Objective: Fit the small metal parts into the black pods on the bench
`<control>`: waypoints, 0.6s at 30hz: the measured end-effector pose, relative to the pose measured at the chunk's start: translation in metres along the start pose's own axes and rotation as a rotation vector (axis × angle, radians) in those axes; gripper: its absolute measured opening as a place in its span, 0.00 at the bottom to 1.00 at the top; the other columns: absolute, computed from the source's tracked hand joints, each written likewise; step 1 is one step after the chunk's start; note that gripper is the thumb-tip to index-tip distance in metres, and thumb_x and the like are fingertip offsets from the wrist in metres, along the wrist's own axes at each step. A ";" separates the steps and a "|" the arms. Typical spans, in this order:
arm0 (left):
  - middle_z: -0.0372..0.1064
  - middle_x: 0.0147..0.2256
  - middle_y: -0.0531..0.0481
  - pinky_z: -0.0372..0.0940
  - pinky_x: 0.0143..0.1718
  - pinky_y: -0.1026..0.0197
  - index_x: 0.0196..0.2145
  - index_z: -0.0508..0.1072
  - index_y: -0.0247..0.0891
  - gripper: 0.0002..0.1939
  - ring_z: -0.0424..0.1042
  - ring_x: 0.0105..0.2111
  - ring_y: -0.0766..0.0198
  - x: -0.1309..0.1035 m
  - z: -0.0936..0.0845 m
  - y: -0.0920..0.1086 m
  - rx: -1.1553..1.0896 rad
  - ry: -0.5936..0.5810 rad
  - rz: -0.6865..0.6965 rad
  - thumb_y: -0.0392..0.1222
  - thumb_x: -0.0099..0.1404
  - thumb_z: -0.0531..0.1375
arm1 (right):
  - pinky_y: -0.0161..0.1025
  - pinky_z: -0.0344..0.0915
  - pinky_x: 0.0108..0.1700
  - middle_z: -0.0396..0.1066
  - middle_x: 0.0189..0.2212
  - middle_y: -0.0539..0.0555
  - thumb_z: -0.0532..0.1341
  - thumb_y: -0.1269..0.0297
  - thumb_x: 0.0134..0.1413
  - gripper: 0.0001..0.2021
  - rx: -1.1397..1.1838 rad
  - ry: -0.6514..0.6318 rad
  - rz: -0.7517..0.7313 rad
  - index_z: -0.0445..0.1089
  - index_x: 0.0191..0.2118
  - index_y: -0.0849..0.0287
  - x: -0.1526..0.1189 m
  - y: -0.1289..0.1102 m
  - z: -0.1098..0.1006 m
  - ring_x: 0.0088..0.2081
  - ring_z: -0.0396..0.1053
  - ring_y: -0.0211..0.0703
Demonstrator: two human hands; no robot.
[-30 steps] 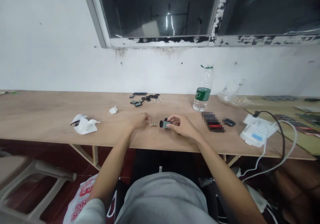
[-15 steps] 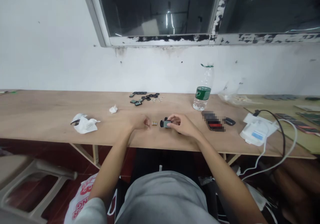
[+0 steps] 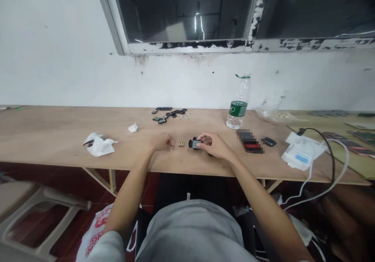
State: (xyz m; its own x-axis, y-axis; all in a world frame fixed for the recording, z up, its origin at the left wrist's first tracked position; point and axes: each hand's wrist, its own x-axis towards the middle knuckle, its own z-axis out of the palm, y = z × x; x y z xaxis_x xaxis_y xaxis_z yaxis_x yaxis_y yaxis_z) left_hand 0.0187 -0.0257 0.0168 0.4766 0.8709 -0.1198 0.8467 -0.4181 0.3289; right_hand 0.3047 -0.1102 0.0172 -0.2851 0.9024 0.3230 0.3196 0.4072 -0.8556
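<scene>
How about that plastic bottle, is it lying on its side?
No, the bottle stands upright on the wooden table, its base down and its neck pointing up.

One head-worn view looks forward and down across the table [image 3: 67, 133]

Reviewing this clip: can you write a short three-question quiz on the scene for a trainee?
1. What is the right hand holding?
A) a crumpled tissue
B) a small black-and-grey object
C) a white cable

2. True or false: the green-labelled bottle stands upright on the table.

3. Fill in: the short row of gold-coloured pieces lies to the ____ of the left hand.

Key: 1. B; 2. true; 3. right
</scene>
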 end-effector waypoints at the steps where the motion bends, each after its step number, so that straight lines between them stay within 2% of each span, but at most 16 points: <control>1: 0.77 0.32 0.51 0.63 0.32 0.65 0.31 0.79 0.40 0.11 0.74 0.33 0.59 0.000 0.001 0.001 0.016 0.010 0.016 0.34 0.48 0.62 | 0.36 0.66 0.31 0.76 0.33 0.55 0.67 0.56 0.50 0.14 -0.004 -0.003 -0.002 0.73 0.39 0.60 0.000 0.000 0.000 0.31 0.72 0.42; 7: 0.77 0.33 0.50 0.62 0.31 0.65 0.33 0.79 0.39 0.17 0.74 0.32 0.60 -0.003 0.004 0.011 0.046 0.028 0.032 0.28 0.47 0.58 | 0.35 0.65 0.31 0.76 0.33 0.53 0.67 0.58 0.50 0.12 -0.025 0.000 -0.006 0.73 0.39 0.59 0.000 0.001 0.000 0.29 0.71 0.40; 14: 0.76 0.32 0.49 0.62 0.32 0.63 0.30 0.79 0.40 0.09 0.74 0.33 0.58 0.001 0.004 0.012 0.041 0.049 0.034 0.33 0.50 0.61 | 0.36 0.66 0.31 0.76 0.32 0.54 0.67 0.57 0.50 0.13 -0.006 -0.008 0.001 0.73 0.39 0.60 0.000 -0.001 0.000 0.30 0.71 0.41; 18: 0.76 0.32 0.49 0.62 0.31 0.63 0.31 0.78 0.40 0.09 0.73 0.31 0.59 0.003 0.006 0.010 0.041 0.068 0.052 0.33 0.52 0.61 | 0.35 0.66 0.30 0.76 0.33 0.54 0.67 0.57 0.51 0.13 -0.016 -0.007 -0.008 0.73 0.39 0.60 0.000 0.001 0.000 0.30 0.71 0.41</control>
State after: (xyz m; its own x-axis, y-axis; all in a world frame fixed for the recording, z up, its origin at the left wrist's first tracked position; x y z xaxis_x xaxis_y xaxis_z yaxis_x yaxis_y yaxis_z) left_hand 0.0298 -0.0286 0.0136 0.5038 0.8629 -0.0392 0.8311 -0.4718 0.2945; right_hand 0.3053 -0.1095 0.0167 -0.2945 0.8979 0.3271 0.3314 0.4170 -0.8463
